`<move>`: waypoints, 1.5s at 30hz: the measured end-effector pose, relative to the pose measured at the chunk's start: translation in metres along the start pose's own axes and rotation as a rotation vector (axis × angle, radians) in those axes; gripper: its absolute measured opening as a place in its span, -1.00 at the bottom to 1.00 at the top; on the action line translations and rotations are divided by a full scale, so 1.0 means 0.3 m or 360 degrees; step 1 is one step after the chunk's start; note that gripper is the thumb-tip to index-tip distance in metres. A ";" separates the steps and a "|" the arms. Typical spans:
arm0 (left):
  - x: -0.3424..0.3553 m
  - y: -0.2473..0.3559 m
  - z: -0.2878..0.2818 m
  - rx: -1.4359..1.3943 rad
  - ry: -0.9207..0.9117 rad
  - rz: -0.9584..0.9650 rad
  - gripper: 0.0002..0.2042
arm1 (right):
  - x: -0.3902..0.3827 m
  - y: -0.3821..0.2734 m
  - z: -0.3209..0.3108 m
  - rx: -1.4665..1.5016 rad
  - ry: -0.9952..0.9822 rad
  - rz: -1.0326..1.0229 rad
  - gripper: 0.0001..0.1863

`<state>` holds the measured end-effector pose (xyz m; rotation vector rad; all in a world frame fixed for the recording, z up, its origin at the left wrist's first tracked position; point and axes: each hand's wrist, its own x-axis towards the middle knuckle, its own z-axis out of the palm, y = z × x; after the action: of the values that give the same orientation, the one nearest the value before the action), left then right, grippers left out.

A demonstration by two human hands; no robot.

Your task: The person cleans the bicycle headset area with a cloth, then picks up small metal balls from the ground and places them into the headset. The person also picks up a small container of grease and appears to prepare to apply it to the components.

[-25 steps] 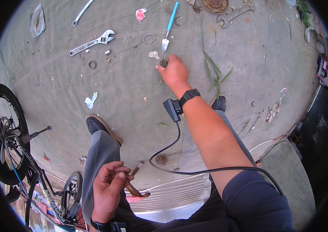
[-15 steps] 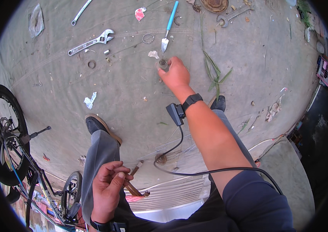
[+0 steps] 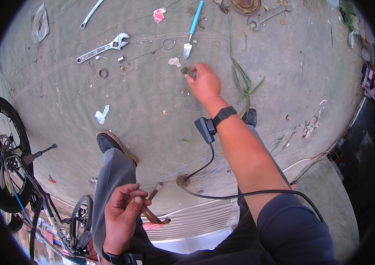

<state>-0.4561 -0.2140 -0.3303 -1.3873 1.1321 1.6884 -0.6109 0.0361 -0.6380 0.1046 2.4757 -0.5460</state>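
— Metal, small and dark: that round toothed part (image 3: 185, 70) lies on the concrete floor (image 3: 284, 66) at about twelve o'clock from you, just below the tip of the blue-handled trowel (image 3: 191, 32). Your right hand (image 3: 205, 81) is stretched out to it, fingertips closing narrowly on its near edge.

— How will it handle?

— Rigid and light for its size, I'd judge, but likely gritty or greasy, so it could slip. Pinch it across the rim with thumb and forefinger rather than by the teeth.

— And your other hand?

— Your left hand (image 3: 123, 212), down at seven o'clock near your knee, is curled around a thin brown rod-like tool (image 3: 151, 207). An adjustable wrench (image 3: 103, 47) lies well apart at ten o'clock.
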 end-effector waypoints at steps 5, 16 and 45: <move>0.002 0.000 -0.002 -0.0003 -0.0019 0.0020 -0.71 | 0.031 -0.038 0.035 -0.0051 -0.0034 -0.0037 -0.73; 0.001 -0.003 -0.011 -0.0008 -0.0019 0.0008 -0.70 | 0.051 -0.039 0.061 -0.0104 -0.0033 -0.0029 -0.77; -0.006 0.004 -0.025 -0.0028 -0.0006 -0.0010 -0.69 | 0.027 -0.057 0.109 0.0034 0.0128 -0.0062 -0.87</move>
<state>-0.4537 -0.2212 -0.3287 -1.3968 1.1119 1.6996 -0.6034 0.0068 -0.6605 0.0882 2.5552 -0.5957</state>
